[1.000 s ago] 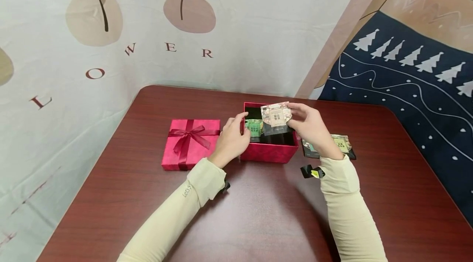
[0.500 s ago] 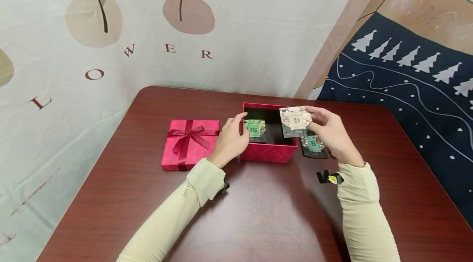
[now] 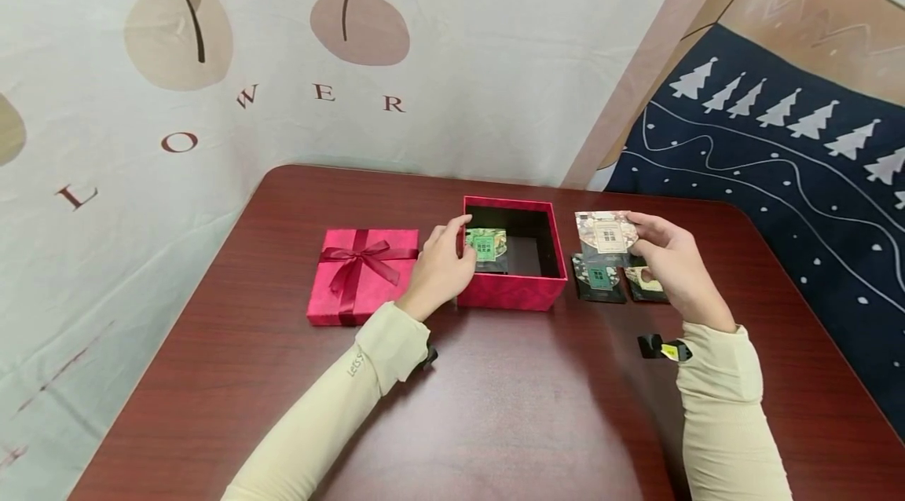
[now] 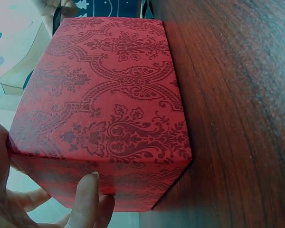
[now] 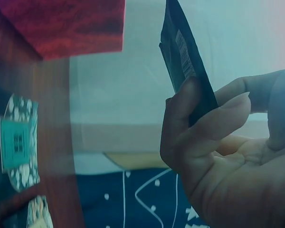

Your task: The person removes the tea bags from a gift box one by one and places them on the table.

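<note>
My right hand [image 3: 668, 261] pinches a flat sachet [image 3: 606, 236] with a pale floral top and a dark lower part, held up right of the red gift box [image 3: 512, 292]. In the right wrist view this sachet [image 5: 187, 57] stands edge-on between thumb and fingers, its barcode side showing. My left hand [image 3: 441, 261] grips the left end of the box at the rim; in the left wrist view its fingers [image 4: 85, 202] lie against the patterned end wall. Inside the open box, at the left, rests a green-labelled sachet [image 3: 486, 248].
Two more sachets lie on the table right of the box: one with a teal label [image 3: 598, 279] and a yellowish one [image 3: 642, 287], partly behind the right hand. The red box lid [image 3: 364, 305] with its ribbon bow lies at the left. A printed cloth [image 3: 495, 53] hangs behind the table.
My right hand has carried the floral sachet rightwards, out from over the box to above the sachets on the table. The left hand has stayed on the box.
</note>
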Demonstrator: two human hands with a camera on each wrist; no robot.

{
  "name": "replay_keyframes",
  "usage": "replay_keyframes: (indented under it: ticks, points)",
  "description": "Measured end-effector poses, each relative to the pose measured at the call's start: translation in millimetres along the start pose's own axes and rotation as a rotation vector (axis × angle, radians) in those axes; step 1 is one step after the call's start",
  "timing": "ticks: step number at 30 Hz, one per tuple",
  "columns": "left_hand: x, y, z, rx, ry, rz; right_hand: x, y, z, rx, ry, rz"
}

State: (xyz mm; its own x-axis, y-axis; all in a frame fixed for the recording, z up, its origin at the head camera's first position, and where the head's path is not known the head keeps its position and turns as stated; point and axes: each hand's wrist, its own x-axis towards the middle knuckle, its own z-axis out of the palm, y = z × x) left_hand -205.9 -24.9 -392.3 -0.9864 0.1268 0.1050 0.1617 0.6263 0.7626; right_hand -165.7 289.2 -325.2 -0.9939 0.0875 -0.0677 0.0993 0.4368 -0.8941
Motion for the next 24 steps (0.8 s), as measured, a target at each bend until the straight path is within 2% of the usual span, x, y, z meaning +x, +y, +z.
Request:
replay_keyframes:
  ticks: [9, 24]
  points:
    - [-1.0, 1.6, -0.5, -0.005, -0.005, 0.003, -5, 17, -19, 0.021, 0.039, 0.024]
    - [-0.3, 1.2, 0.2, -0.012, -0.017, -0.011, -13, 37, -34, 0.018, 0.079, 0.056]
